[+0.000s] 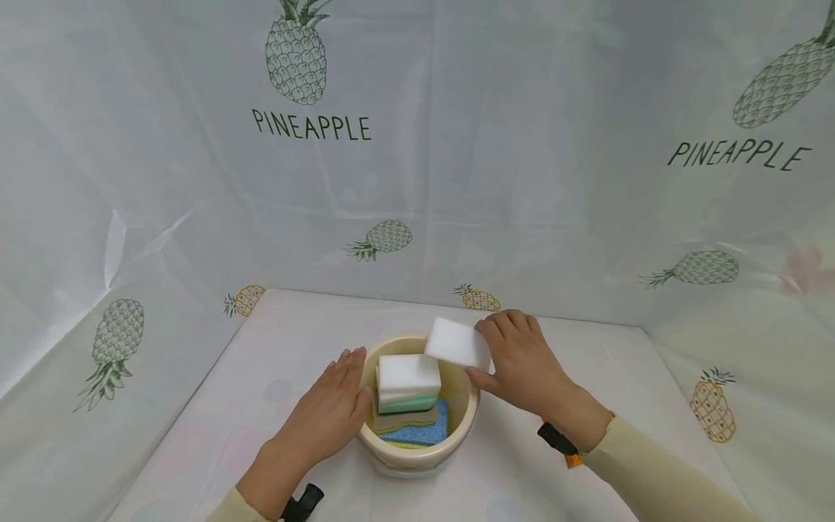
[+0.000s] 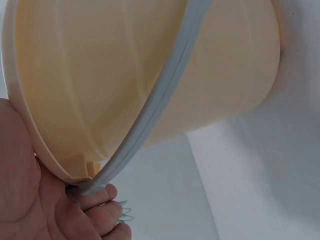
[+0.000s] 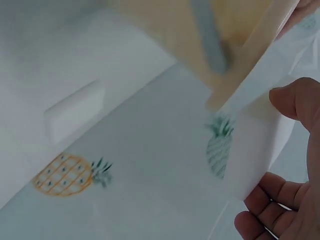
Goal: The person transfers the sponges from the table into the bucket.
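Note:
A cream bucket [image 1: 414,458] with a grey handle [image 2: 159,92] stands on the table. Inside, a white sponge block [image 1: 409,375] tops a stack, over a green-and-white layer [image 1: 407,404], a tan sponge [image 1: 403,418] and a blue sponge [image 1: 424,433]. Between thumb and fingers, my right hand [image 1: 525,362] grips another white sponge block [image 1: 457,342], tilted above the bucket's right rim. My left hand [image 1: 329,409] rests against the left rim, fingers extended in the head view; the left wrist view shows them beside the handle's end.
White sheeting printed with pineapples [image 1: 296,61] rises behind and beside the pale table [image 1: 313,319]. A white block [image 3: 75,112] lies on the table in the right wrist view. Something orange [image 1: 572,460] shows beneath my right wrist.

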`<state>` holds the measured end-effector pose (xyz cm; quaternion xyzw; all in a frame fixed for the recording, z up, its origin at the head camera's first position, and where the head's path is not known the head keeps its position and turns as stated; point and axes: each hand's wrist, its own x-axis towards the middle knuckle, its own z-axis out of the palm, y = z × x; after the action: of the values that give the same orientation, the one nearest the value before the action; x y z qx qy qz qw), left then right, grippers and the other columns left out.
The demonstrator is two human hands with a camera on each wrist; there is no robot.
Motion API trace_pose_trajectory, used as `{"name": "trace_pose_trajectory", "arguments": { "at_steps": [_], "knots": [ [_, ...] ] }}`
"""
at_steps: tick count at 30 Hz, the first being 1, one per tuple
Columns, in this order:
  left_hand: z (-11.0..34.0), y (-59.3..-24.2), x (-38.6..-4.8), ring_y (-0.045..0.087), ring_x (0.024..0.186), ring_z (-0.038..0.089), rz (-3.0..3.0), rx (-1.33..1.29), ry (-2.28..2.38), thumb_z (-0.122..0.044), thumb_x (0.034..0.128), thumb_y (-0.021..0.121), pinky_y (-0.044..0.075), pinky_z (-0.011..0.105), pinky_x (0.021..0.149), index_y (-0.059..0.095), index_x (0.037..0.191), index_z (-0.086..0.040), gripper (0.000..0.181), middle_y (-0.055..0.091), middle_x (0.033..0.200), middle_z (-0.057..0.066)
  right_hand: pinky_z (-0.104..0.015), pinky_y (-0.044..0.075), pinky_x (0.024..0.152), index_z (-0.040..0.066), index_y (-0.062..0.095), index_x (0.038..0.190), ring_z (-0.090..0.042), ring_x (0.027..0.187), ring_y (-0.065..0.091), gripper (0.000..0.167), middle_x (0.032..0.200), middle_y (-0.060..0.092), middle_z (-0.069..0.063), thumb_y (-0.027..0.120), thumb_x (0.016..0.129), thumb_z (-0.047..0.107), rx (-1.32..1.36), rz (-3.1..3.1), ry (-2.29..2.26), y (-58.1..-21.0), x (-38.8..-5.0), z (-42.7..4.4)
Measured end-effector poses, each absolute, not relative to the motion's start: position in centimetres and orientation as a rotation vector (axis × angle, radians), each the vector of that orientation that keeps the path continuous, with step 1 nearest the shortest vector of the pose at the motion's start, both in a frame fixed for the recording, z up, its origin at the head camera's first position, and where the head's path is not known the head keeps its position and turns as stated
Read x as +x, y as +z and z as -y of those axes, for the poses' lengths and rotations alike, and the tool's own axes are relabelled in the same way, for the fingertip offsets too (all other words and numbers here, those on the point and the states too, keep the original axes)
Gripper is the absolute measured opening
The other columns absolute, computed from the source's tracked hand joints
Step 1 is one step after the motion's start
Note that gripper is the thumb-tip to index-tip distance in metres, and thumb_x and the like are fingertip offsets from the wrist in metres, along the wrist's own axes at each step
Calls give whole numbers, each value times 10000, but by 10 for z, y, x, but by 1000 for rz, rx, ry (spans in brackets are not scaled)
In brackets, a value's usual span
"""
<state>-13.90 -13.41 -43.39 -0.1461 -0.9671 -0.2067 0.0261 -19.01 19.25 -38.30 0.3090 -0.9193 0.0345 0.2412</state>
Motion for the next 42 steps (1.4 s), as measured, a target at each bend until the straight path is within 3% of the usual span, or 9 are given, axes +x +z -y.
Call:
{"name": "trace_pose_trajectory", "arguments": {
  "at_steps": [11,30,42],
  "knots": [
    [134,-434,-138,327,1580,370,2966,-447,-643,-274,1112,471,287,534,1300,334,1612,71,623,379,1671,219,-469,452,1008,125,606,1201,-245,1131,519,608,1155,609,-12,848,825,536,1166,2493,113,-396,-165,-150],
    [133,-430,-138,330,1583,347,2982,-439,-659,-282,1113,444,274,512,1309,331,1612,72,623,372,1679,201,-424,460,988,146,615,1157,-229,1103,526,637,1111,606,1,899,769,563,1236,2516,46,-400,-166,-136],
    [133,-432,-138,344,1576,352,2957,-445,-654,-254,1106,457,281,513,1307,354,1600,80,606,390,1671,200,-451,467,1032,155,666,1161,-192,1113,546,595,1076,630,30,828,808,606,1310,2601,-7,-386,-166,-138]
  ]
}}
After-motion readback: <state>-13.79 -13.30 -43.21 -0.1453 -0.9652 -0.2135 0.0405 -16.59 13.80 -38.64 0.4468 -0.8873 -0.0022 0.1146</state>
